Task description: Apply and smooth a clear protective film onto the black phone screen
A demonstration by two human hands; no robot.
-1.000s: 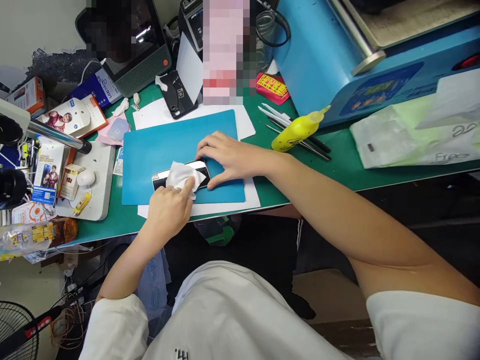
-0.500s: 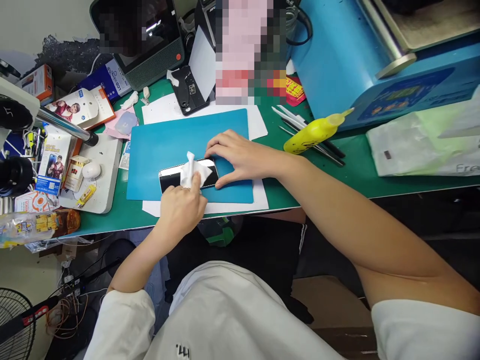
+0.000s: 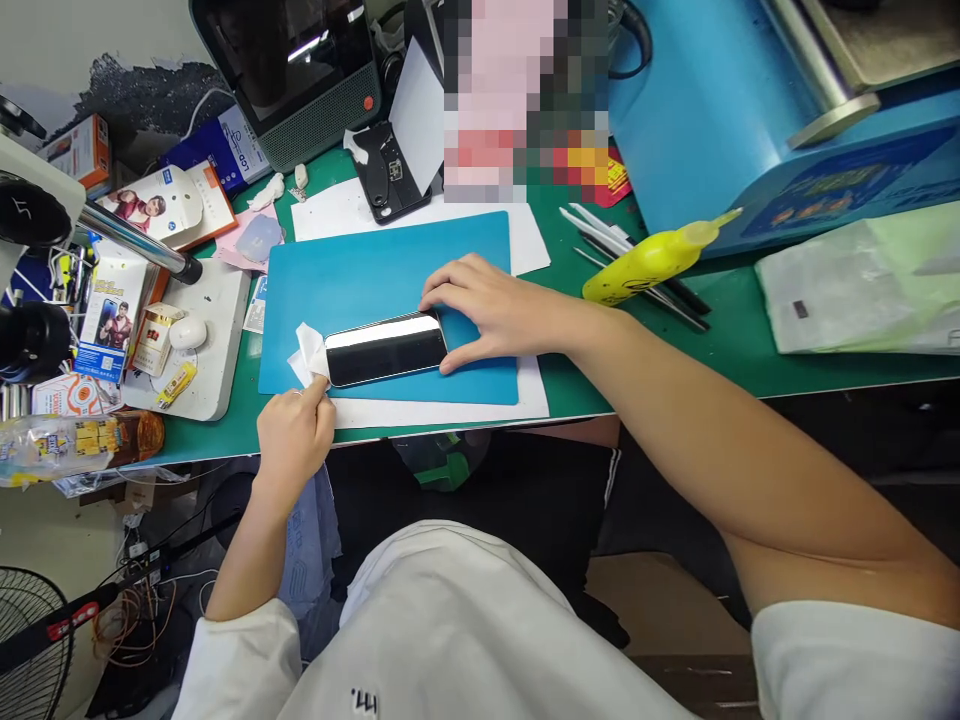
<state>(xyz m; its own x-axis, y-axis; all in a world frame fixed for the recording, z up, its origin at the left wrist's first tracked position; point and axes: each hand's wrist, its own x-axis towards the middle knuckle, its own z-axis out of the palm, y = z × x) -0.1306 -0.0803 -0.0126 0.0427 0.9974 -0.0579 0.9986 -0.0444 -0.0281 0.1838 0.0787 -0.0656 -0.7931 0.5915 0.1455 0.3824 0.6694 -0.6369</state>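
A black phone (image 3: 386,347) lies screen-up on a blue mat (image 3: 375,270) over white paper on the green table. My right hand (image 3: 487,310) rests at the phone's right end, fingers spread and pressing on its edges. My left hand (image 3: 294,432) is closed on a crumpled white wipe (image 3: 307,350), which touches the phone's left end at the mat's front-left corner.
A yellow squeeze bottle (image 3: 645,265) and thin tools (image 3: 600,235) lie right of the mat. A big blue machine (image 3: 750,110) stands at the back right, a plastic bag (image 3: 862,285) beside it. Boxes, a white tray (image 3: 214,340) and a microscope arm (image 3: 135,240) crowd the left side.
My left hand has dragged the wipe leftward across the screen, from its middle to off the phone's left end. My right hand has kept its hold on the phone.
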